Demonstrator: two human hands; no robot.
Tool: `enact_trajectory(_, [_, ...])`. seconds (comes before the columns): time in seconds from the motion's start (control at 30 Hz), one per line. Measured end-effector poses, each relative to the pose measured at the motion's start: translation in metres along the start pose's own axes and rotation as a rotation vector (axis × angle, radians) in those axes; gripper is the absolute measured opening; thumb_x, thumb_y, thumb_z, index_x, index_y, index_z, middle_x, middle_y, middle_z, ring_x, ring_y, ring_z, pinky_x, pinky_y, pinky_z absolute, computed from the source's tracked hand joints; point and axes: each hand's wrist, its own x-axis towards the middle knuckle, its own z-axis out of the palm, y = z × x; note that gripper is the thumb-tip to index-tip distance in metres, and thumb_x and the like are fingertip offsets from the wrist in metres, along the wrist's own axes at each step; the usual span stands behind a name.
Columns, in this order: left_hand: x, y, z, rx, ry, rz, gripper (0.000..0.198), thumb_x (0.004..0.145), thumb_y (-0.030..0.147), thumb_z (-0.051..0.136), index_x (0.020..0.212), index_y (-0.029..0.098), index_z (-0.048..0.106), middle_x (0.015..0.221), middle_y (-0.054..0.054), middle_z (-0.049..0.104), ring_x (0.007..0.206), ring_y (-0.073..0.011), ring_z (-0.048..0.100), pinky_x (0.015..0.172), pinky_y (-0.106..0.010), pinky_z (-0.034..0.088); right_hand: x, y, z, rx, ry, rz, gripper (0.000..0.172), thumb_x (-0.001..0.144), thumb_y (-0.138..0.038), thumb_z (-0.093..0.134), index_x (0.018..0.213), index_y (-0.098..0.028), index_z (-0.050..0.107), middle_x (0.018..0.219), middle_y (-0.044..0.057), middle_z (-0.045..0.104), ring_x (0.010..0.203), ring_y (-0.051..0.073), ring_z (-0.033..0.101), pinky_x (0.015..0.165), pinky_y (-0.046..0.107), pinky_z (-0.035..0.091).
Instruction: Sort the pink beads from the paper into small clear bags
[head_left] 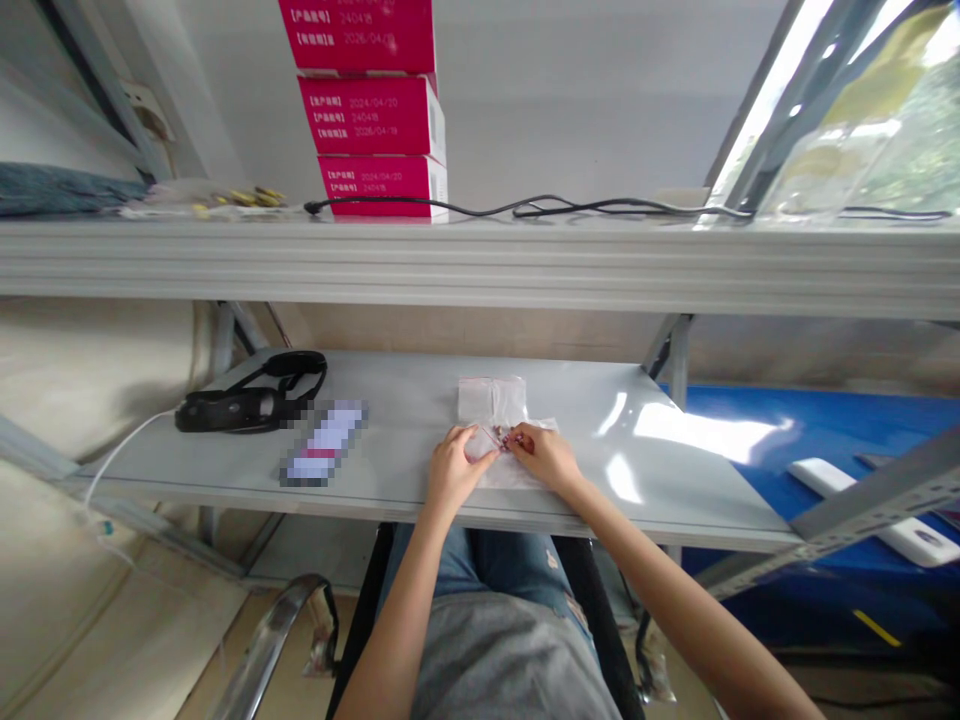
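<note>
Both hands meet over the front middle of the grey table. My left hand (456, 468) is closed in a pinch, its thumb and forefinger pointing at a little cluster of small dark-red, bead-like pieces (504, 438). From the other side my right hand (546, 454) pinches at the same cluster, fingertips on the pieces. A thin line, perhaps a thread, runs between the fingertips; it is too fine to make out. Under the hands lies a clear plastic bag (514, 480). Just beyond them another clear plastic bag (491, 400) lies flat.
On the left of the table (405, 400) are a black strapped headset (240, 408) with a white cable and a blurred-out phone (324, 445). A shelf (480, 262) crosses above, bearing stacked pink boxes (371, 115) and a black cable (585, 206). A metal strut (877, 490) stands right.
</note>
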Motion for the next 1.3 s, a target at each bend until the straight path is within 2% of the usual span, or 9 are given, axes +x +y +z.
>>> enact_trajectory(0.17, [0.0, -0.002, 0.001, 0.001, -0.001, 0.011, 0.044, 0.072, 0.037, 0.065, 0.111, 0.02, 0.056, 0.102, -0.005, 0.061, 0.088, -0.0189, 0.06, 0.074, -0.028, 0.047, 0.0, -0.004, 0.002, -0.135, -0.037, -0.037, 0.022, 0.083, -0.032, 0.046, 0.093, -0.024, 0.064, 0.087, 0.003, 0.069, 0.07, 0.016, 0.06, 0.055, 0.024, 0.029])
enact_trajectory(0.37, [0.0, -0.002, 0.002, -0.016, -0.002, 0.019, 0.044, 0.071, 0.037, 0.066, 0.111, 0.02, 0.056, 0.101, -0.005, 0.061, 0.087, -0.0185, 0.06, 0.072, -0.027, 0.048, -0.003, -0.004, 0.002, -0.164, -0.042, -0.083, 0.022, 0.083, -0.032, 0.047, 0.094, -0.025, 0.064, 0.088, 0.003, 0.069, 0.071, 0.016, 0.061, 0.056, 0.024, 0.031])
enact_trajectory(0.57, [0.0, -0.002, 0.002, -0.05, 0.009, 0.035, 0.043, 0.072, 0.036, 0.065, 0.111, 0.02, 0.056, 0.101, -0.005, 0.06, 0.089, -0.0183, 0.06, 0.075, -0.028, 0.048, -0.006, -0.009, 0.0, -0.17, -0.051, -0.141, 0.024, 0.083, -0.031, 0.046, 0.09, -0.021, 0.068, 0.089, 0.007, 0.069, 0.07, 0.017, 0.06, 0.057, 0.025, 0.033])
enact_trajectory(0.67, [0.0, -0.001, 0.001, -0.057, 0.001, 0.029, 0.043, 0.073, 0.037, 0.065, 0.111, 0.02, 0.056, 0.102, -0.005, 0.06, 0.089, -0.0183, 0.06, 0.076, -0.028, 0.048, -0.005, -0.008, 0.0, -0.093, -0.05, -0.118, 0.022, 0.082, -0.03, 0.048, 0.087, -0.022, 0.068, 0.084, 0.006, 0.069, 0.066, 0.017, 0.06, 0.056, 0.024, 0.034])
enact_trajectory(0.8, [0.0, 0.0, 0.001, -0.066, -0.051, 0.027, 0.044, 0.071, 0.038, 0.066, 0.111, 0.021, 0.056, 0.104, -0.004, 0.06, 0.083, -0.0167, 0.059, 0.076, -0.028, 0.048, -0.001, 0.0, -0.001, 0.15, 0.003, -0.049, 0.024, 0.082, -0.032, 0.049, 0.087, -0.02, 0.068, 0.077, 0.005, 0.069, 0.064, 0.016, 0.059, 0.056, 0.023, 0.037])
enact_trajectory(0.97, [-0.001, 0.003, 0.001, -0.105, -0.133, 0.054, 0.046, 0.069, 0.037, 0.068, 0.111, 0.022, 0.057, 0.107, -0.004, 0.06, 0.073, -0.0145, 0.058, 0.073, -0.029, 0.048, 0.0, 0.006, 0.002, 0.362, -0.023, -0.091, 0.027, 0.082, -0.035, 0.049, 0.083, -0.016, 0.068, 0.071, 0.004, 0.067, 0.061, 0.014, 0.056, 0.056, 0.023, 0.039])
enact_trajectory(1.13, [-0.002, 0.005, 0.001, -0.112, -0.143, 0.075, 0.046, 0.068, 0.035, 0.07, 0.111, 0.022, 0.058, 0.108, -0.004, 0.06, 0.081, -0.0167, 0.059, 0.077, -0.03, 0.049, -0.002, 0.006, 0.005, 0.392, -0.068, -0.13, 0.027, 0.083, -0.035, 0.048, 0.087, -0.017, 0.068, 0.08, 0.004, 0.068, 0.066, 0.015, 0.057, 0.059, 0.024, 0.04])
enact_trajectory(1.3, [-0.002, 0.005, 0.0, -0.101, -0.125, 0.093, 0.046, 0.069, 0.034, 0.069, 0.112, 0.022, 0.058, 0.11, -0.005, 0.06, 0.096, -0.0192, 0.058, 0.084, -0.031, 0.047, -0.001, 0.018, -0.008, 0.252, -0.003, -0.034, 0.027, 0.082, -0.036, 0.049, 0.092, -0.019, 0.067, 0.075, 0.004, 0.068, 0.062, 0.015, 0.058, 0.055, 0.023, 0.037])
